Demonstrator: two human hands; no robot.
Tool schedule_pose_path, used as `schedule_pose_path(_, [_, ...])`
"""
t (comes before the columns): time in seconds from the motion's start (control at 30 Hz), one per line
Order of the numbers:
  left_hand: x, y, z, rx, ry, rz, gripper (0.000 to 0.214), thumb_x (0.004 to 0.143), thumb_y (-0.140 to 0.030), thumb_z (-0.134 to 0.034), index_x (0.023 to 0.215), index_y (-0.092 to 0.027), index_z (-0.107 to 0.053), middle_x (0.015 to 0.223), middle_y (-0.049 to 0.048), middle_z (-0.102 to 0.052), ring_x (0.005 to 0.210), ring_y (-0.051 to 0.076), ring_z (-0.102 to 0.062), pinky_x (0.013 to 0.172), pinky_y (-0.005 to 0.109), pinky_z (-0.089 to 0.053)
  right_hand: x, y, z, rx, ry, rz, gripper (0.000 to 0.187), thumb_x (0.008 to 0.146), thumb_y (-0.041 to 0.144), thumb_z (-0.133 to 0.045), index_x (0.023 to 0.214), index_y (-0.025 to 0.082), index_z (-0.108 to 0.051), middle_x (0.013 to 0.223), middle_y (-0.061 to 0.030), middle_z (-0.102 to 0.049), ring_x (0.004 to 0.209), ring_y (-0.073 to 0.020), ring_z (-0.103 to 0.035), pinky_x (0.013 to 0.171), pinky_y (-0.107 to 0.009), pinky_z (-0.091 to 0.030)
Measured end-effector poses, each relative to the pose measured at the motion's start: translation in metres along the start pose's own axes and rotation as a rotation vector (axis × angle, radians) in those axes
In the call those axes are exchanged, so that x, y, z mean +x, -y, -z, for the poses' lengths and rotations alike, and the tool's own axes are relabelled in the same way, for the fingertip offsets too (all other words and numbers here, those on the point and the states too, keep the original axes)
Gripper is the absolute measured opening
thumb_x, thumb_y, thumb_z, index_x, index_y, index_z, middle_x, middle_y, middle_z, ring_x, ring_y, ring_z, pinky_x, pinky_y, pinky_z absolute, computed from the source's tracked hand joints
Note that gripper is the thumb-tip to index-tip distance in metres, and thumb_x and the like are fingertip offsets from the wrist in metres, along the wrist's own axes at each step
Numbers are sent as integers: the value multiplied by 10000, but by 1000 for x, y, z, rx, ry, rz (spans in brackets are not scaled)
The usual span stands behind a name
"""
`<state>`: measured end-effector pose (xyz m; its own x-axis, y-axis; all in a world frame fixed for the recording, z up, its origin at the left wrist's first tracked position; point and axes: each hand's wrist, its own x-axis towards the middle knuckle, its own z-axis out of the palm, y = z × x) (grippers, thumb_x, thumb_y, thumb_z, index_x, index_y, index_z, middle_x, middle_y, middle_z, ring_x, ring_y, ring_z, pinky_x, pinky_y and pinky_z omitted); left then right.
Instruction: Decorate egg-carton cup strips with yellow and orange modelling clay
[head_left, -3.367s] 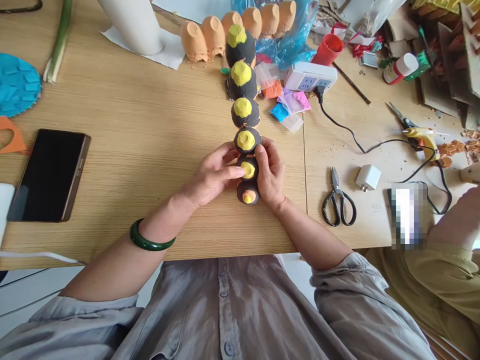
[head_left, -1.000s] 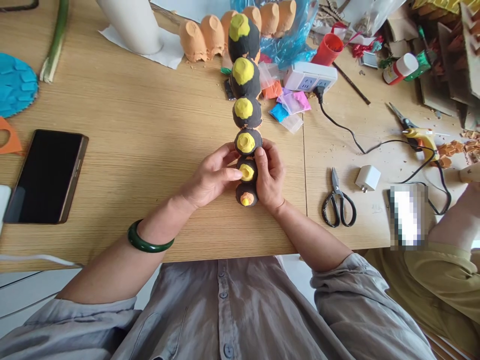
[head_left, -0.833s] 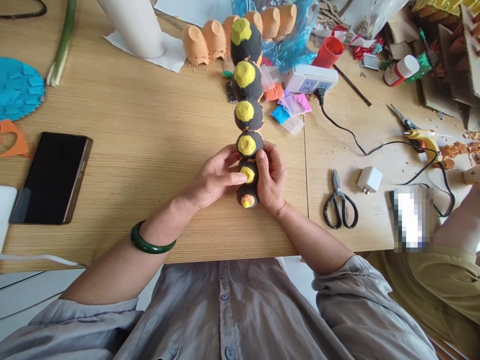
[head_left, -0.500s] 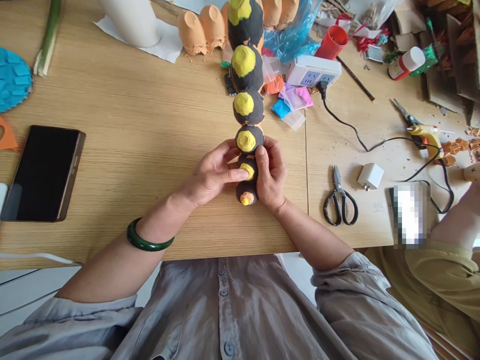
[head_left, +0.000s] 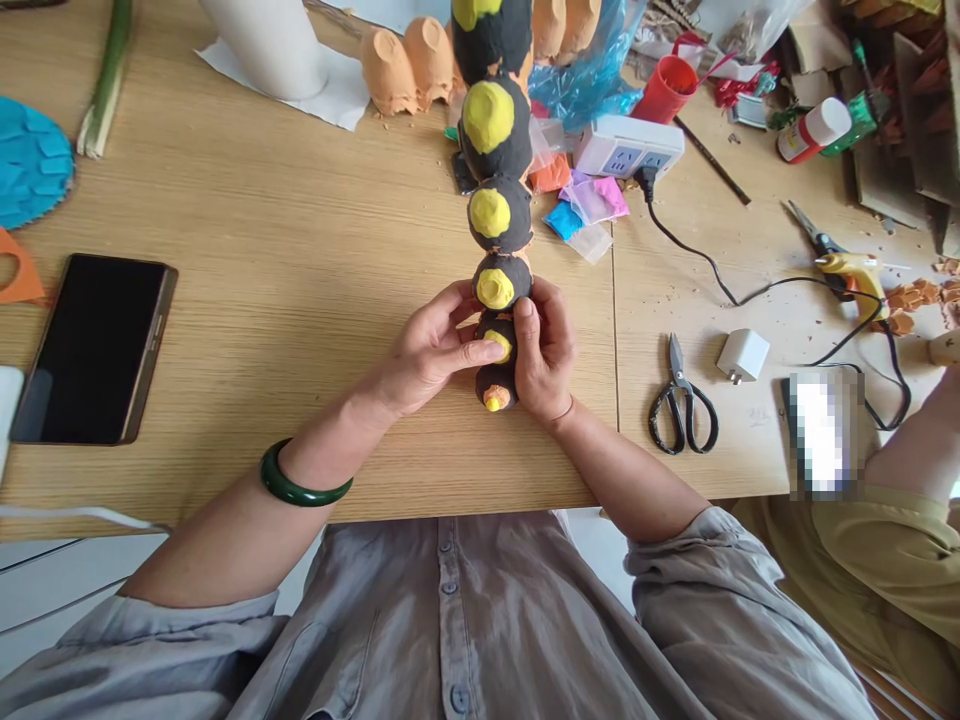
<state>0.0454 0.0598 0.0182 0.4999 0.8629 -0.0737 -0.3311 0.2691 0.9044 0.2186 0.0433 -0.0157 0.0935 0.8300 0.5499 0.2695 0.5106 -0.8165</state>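
Note:
A row of black-covered egg-carton cups (head_left: 499, 215) with yellow tops runs from the top edge of the view down toward me. Both my hands hold its near end above the table. My left hand (head_left: 431, 350) grips from the left, its thumb pressed on the yellow patch of the second cup from the near end. From the right, my right hand (head_left: 546, 350) wraps the same strip, thumb along its side and fingers behind. The nearest cup shows orange with a small yellow tip. The fingers behind the strip are partly hidden.
Black-handled scissors (head_left: 681, 405), a white charger (head_left: 742, 356) and a yellow glue gun (head_left: 859, 275) lie to the right. A phone (head_left: 94, 350) rests at left. Behind stand a power strip (head_left: 628, 148), a red cup (head_left: 666, 90) and orange egg-carton cups (head_left: 390, 70). Another person's arm is at far right.
The far end of the strip has tilted up slightly toward the camera. Both hands keep the same grip. The whole view has shifted a little.

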Motion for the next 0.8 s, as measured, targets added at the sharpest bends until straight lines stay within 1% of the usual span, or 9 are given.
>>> schedule_pose_path(0.1, [0,-1,1,2,-3,8,657,830,-366,-1042,1389,-251,-716,1472,81,-754,1347,293,-730,1118,379,-634,0,0,0,-11,9,-20,343,1242,544,-447,1359,291,-646,1095,-33,-772,925,-194,-763,848,-363,-679])
schedule_pose_path(0.2, [0,-1,1,-4,6,2,623,825,-339,-1034,1356,-250,-720,1438,74,-759,1324,283,-728,1092,368,-635,-1,-1,-1,-7,6,-12,334,1239,545,-460,1356,293,-645,1111,-34,-773,942,-192,-767,851,-359,-681])
schedule_pose_path(0.37, [0,-2,1,-30,32,16,597,849,-297,-981,1374,-258,-700,1406,68,-766,1266,254,-734,1030,337,-637,0,0,-4,31,-19,12,263,1246,478,-490,1340,297,-655,1070,-9,-761,898,-166,-764,800,-315,-669])
schedule_pose_path(0.5, [0,-4,1,-99,70,27,599,828,-278,-946,1377,-252,-706,1366,72,-780,1177,225,-748,986,313,-636,1,3,-4,46,-28,29,227,1245,439,-511,1333,297,-665,1071,-3,-760,922,-163,-766,814,-304,-668])
schedule_pose_path(0.63, [0,-6,0,-90,73,25,533,854,-288,-939,1336,-250,-716,1361,71,-777,1219,227,-744,975,293,-630,1,3,-3,24,-18,26,259,1247,464,-492,1348,293,-659,1088,-18,-765,936,-174,-766,823,-322,-671])
schedule_pose_path(0.8, [0,-8,-2,-60,42,37,559,853,-333,-1000,1321,-258,-703,1364,68,-770,1242,233,-737,959,299,-635,0,1,-2,37,4,4,290,1245,504,-475,1368,299,-640,1136,-29,-772,984,-184,-775,879,-348,-683])
